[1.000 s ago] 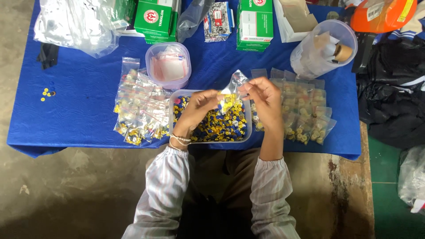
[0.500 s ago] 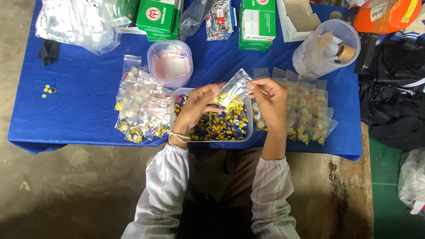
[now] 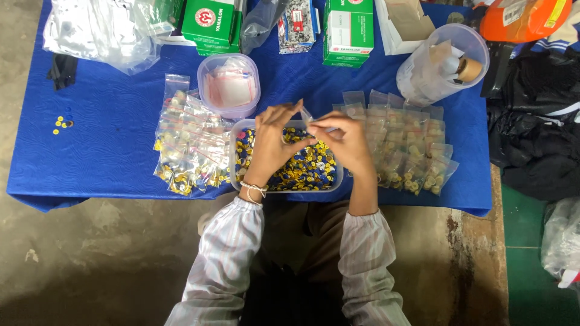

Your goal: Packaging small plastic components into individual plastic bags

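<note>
Over the rectangular clear plastic tub of small yellow, blue and white buttons (image 3: 305, 172), at the near middle of the blue cloth-covered table (image 3: 109, 151), both hands meet on one small clear zip bag (image 3: 307, 115). Going from the left, a heap of filled little clear bags (image 3: 190, 154) lies just beside the tub, with a round clear tub of empty bags (image 3: 229, 84) behind it. The left hand (image 3: 272, 148) has its fingers curled together and pinched on the bag's near edge; the right hand (image 3: 344, 142) is likewise closed, thumb and forefinger nipping the bag's top strip from the other side. The bag looks very light, limp and slick, likely to fold or slide between fingertips, so a pinch on the stiffer sealing strip at the mouth seems the surest hold; the buttons are hard, small and prone to roll. Most of the bag is hidden behind the fingers, so whether it holds anything cannot be told. To the right, flat rows of filled clear bags (image 3: 411, 145) lie beside the tub, and a tall clear plastic jar (image 3: 444, 60) stands behind them, its contents hard to make out. Green and white cartons (image 3: 347, 30) at the far edge are cut off by the frame.
</note>
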